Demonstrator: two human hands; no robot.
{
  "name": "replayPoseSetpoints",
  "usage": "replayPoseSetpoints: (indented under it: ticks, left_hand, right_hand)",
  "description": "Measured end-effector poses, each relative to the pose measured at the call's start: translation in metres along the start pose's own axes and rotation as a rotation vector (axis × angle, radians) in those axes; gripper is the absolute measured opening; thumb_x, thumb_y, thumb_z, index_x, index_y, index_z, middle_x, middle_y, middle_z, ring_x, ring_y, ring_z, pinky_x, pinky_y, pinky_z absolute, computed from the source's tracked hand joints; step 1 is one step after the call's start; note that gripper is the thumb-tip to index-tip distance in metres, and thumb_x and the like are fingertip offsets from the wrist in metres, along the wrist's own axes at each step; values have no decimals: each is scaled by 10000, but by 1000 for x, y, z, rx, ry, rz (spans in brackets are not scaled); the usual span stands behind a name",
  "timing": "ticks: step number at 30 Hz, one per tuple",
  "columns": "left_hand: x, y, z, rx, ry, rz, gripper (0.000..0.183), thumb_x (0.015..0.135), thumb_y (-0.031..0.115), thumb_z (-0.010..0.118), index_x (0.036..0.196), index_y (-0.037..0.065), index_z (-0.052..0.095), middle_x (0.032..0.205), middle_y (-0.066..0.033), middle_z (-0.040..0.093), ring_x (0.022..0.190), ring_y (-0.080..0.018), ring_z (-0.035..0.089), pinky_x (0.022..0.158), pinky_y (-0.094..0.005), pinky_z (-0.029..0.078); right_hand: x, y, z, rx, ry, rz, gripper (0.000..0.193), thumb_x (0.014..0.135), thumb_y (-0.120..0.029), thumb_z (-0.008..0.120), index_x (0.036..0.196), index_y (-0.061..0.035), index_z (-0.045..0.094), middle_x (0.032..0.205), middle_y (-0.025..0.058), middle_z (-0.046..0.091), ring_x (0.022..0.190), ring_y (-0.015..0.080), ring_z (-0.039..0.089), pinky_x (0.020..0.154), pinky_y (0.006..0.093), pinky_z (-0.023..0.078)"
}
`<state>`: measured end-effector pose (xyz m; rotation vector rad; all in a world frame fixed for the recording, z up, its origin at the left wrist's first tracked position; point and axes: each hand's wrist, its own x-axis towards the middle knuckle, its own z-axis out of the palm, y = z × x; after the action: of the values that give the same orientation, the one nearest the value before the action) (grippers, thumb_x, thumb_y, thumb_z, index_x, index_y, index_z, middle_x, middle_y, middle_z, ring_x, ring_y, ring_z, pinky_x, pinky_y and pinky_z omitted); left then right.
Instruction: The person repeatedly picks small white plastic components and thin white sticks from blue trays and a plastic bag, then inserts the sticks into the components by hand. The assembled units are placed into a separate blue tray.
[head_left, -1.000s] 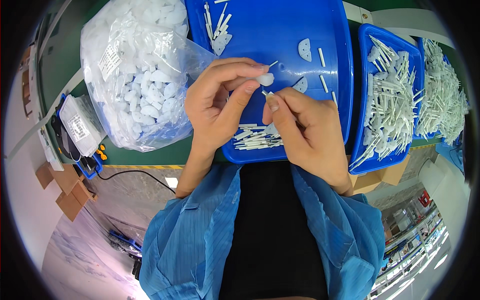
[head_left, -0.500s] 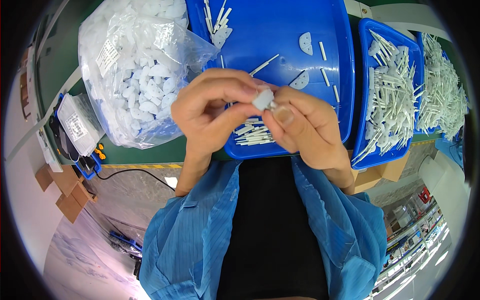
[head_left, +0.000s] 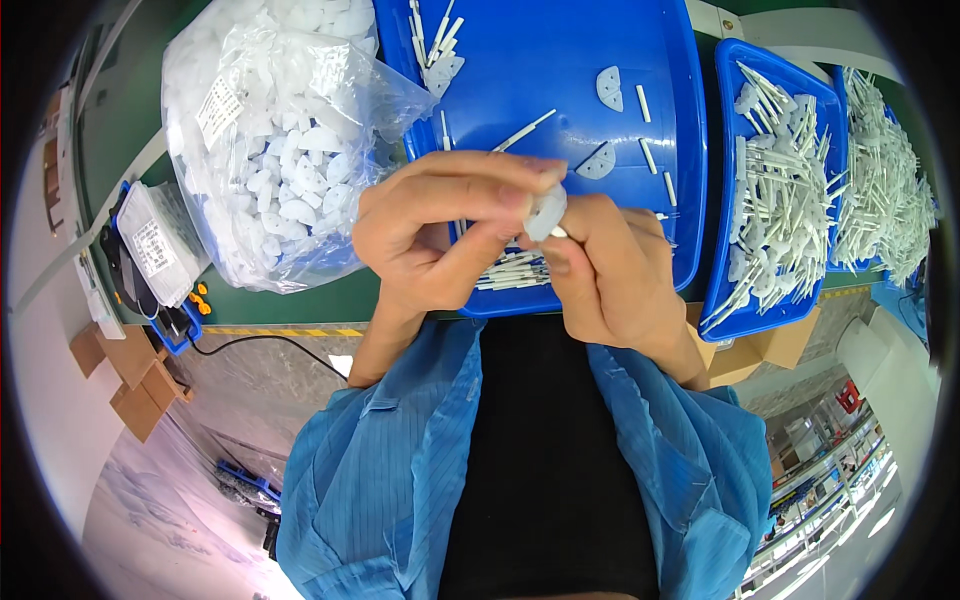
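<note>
Over the near part of a large blue tray [head_left: 520, 70], my two hands meet at a white half-round plastic piece [head_left: 545, 213]. My left hand [head_left: 430, 225] pinches it between thumb and fingers. From the other side, my right hand [head_left: 620, 270] closes thumb and forefinger on a short white rod [head_left: 559, 232], whose tip shows against the piece; most of it is hidden. Under the hands lies a pile of white rods [head_left: 512, 272]. Two loose half-round pieces, one a flat white piece [head_left: 610, 88], lie farther off beside several single rods [head_left: 643, 103].
A clear plastic bag [head_left: 290, 150] full of half-round pieces sits at the left. On the right, a smaller blue tray [head_left: 712, 255] is heaped with pieces on rods, with another heap [head_left: 875, 180] beyond it. A lidded plastic box [head_left: 155, 250] stands far left.
The half-round piece has turned so its flat face shows, and it has shifted slightly right and down. My right hand has lowered a little, its thumb now below the piece.
</note>
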<state>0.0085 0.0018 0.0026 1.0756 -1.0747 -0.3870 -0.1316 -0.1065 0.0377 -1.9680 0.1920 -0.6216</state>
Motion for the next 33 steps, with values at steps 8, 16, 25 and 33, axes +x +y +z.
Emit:
replayPoseSetpoints:
  ticks: [8,16,25,33]
  left_hand:
    - [16,2,-13,267,-162,174,383,692,215,889,915,-13,678,989,-225,666,853,-353,732,708,-412,645]
    - [7,0,-2,65,69,16,420,580,115,956,887,-18,703,937,-140,643,792,-233,730,681,-308,634]
    - [9,0,-10,149,-20,154,323,650,36,912,769,-5,614,969,-153,584,894,-399,719,740,-414,650]
    - [8,-2,-12,277,-126,251,233,693,-35,864,743,-6,638,960,-141,574,935,-429,711,703,-385,647]
  right_hand:
    - [-4,17,-1,-34,10,-87,217,759,-22,692,971,0,654,923,109,596,769,278,554,671,373,462]
    - [-6,17,-2,-96,-28,-67,228,749,-48,703,975,-23,683,808,77,533,678,242,443,632,357,364]
    - [1,6,-3,397,-37,210,135,832,-79,690,941,0,678,790,101,597,650,255,534,621,345,430]
    - [8,14,9,136,94,166,145,898,-108,654,862,31,673,643,134,622,557,235,602,524,319,439]
